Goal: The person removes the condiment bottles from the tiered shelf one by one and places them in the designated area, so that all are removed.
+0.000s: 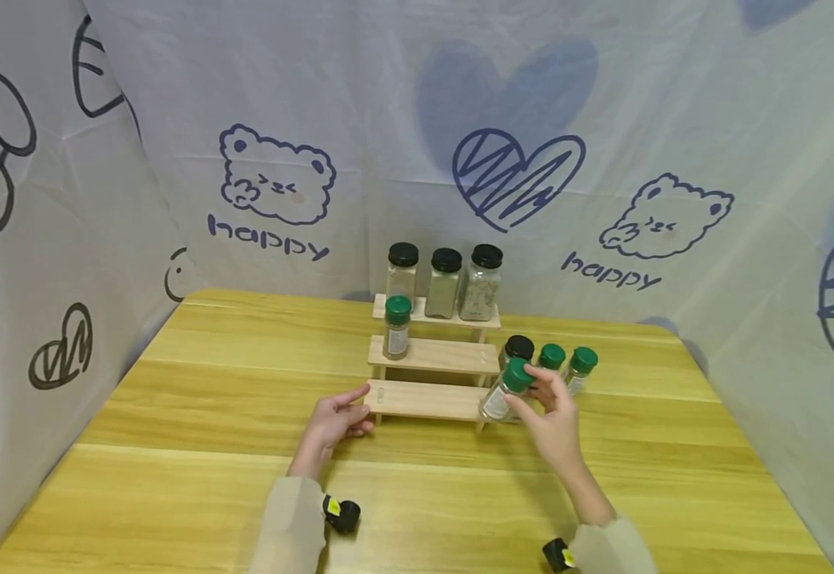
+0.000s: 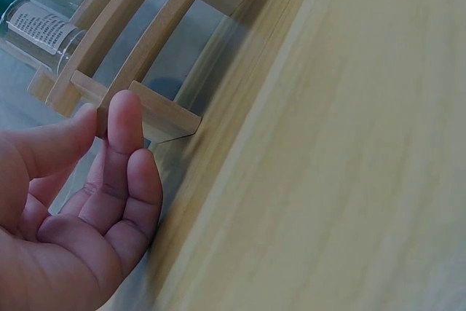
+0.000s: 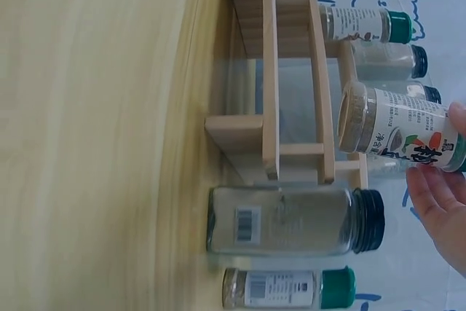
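A three-step wooden spice rack [image 1: 427, 399] stands on the table. My left hand [image 1: 336, 422] pinches the left end of its lowest step between thumb and fingers, seen close in the left wrist view on the rack's end [image 2: 104, 111]. My right hand [image 1: 556, 422] holds a green-capped spice jar [image 1: 497, 399], tilted, by the rack's right end; the jar's label [image 3: 411, 125] shows in the right wrist view. Another green-capped spice jar [image 1: 397, 328] stands at the left of the middle step. The top step bears three black-capped jars [image 1: 442, 285].
Right of the rack stand a black-capped jar [image 3: 291, 220] and two smaller green-capped jars [image 1: 584, 363], partly behind my right hand. A printed cloth [image 1: 388, 159] hangs close behind the rack. The wooden table [image 1: 209, 399] extends around it.
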`<state>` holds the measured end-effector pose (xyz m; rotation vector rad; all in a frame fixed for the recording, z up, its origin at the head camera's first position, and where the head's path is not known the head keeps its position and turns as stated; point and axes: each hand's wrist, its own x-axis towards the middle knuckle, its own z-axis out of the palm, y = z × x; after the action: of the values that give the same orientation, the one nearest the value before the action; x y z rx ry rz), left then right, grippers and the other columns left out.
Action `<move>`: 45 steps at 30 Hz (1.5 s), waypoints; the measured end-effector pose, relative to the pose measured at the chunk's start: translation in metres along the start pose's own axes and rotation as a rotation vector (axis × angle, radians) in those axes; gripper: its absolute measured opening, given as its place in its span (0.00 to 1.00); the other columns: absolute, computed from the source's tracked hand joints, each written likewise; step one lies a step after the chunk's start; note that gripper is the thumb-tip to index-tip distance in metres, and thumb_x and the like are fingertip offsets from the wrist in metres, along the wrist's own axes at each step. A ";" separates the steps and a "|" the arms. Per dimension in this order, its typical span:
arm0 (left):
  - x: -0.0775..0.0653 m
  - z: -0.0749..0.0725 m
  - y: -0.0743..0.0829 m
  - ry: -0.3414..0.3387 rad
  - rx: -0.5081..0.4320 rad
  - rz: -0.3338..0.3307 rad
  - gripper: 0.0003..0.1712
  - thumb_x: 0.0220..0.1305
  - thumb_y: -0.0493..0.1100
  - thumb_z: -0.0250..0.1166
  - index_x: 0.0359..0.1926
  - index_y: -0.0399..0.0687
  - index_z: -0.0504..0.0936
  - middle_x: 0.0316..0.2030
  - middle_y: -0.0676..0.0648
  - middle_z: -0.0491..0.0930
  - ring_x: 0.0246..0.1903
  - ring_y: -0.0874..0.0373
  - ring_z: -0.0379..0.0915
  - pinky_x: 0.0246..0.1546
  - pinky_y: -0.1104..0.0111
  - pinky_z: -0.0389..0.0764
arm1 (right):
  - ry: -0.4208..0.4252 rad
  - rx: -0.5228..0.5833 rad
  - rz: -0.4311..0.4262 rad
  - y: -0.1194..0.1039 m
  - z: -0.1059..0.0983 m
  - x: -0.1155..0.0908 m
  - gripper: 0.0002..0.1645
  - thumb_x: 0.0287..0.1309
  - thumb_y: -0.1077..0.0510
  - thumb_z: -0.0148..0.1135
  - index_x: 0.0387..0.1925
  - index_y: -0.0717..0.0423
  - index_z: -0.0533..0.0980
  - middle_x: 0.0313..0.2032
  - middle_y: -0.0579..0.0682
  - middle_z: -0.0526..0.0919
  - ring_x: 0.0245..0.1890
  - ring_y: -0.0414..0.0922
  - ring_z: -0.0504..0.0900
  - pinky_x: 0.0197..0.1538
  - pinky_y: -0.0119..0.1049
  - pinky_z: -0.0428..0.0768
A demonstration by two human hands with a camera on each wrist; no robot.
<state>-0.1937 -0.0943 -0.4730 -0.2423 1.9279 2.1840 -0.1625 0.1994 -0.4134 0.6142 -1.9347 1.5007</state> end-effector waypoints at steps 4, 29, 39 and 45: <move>0.000 0.000 -0.001 0.001 -0.004 0.001 0.23 0.57 0.28 0.57 0.56 0.39 0.71 0.25 0.37 0.80 0.19 0.59 0.76 0.23 0.72 0.76 | 0.006 0.002 -0.002 -0.001 -0.008 -0.003 0.28 0.35 0.84 0.61 0.44 0.78 0.67 0.37 0.53 0.76 0.35 0.36 0.77 0.39 0.26 0.76; -0.001 -0.001 0.001 -0.002 0.019 0.004 0.23 0.58 0.30 0.58 0.56 0.39 0.71 0.25 0.37 0.80 0.19 0.58 0.76 0.24 0.71 0.75 | 0.054 -0.083 0.040 -0.008 -0.047 -0.012 0.26 0.29 0.88 0.59 0.39 0.83 0.66 0.35 0.45 0.77 0.31 0.34 0.77 0.34 0.23 0.76; 0.002 -0.001 0.000 -0.003 0.015 0.010 0.23 0.57 0.29 0.58 0.56 0.39 0.71 0.26 0.36 0.80 0.19 0.58 0.77 0.23 0.71 0.76 | 0.057 -0.177 0.088 -0.001 -0.051 -0.010 0.25 0.30 0.86 0.62 0.38 0.81 0.68 0.34 0.47 0.77 0.30 0.34 0.77 0.32 0.24 0.77; 0.001 -0.001 -0.001 -0.004 0.008 0.008 0.23 0.57 0.28 0.57 0.56 0.39 0.71 0.26 0.37 0.80 0.19 0.58 0.77 0.24 0.71 0.76 | 0.039 -0.203 0.147 0.016 -0.055 -0.008 0.26 0.30 0.86 0.62 0.39 0.80 0.67 0.37 0.64 0.75 0.32 0.32 0.77 0.34 0.25 0.77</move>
<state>-0.1948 -0.0951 -0.4746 -0.2296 1.9388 2.1792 -0.1583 0.2570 -0.4202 0.3581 -2.1072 1.3682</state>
